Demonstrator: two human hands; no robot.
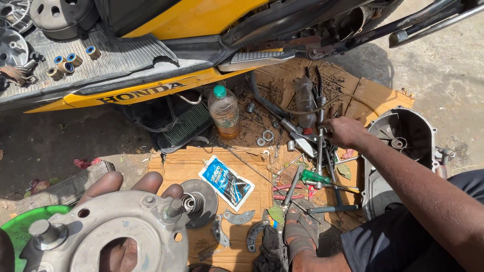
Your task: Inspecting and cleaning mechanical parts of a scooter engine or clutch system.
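My left hand [131, 184] holds up a round grey metal clutch plate [106, 234] at the bottom left, its fingertips showing above the rim and the palm through the centre hole. The plate carries two studs. My right hand [344, 132] reaches across to a pile of hand tools on cardboard [191, 163]. Its curled fingers rest on a long steel socket wrench [319, 151]; whether they grip it is hidden. A green-handled screwdriver [315, 177] lies just below.
A yellow scooter [201, 20] stands across the top, with small rollers [65, 63] on its footboard. On the cardboard lie a green-capped bottle of amber liquid [224, 112], a blue sachet [226, 182], a spring hub [199, 202], clutch shoes [239, 217] and washers. A grey engine cover [401, 141] sits right; a green basin [22, 226] left.
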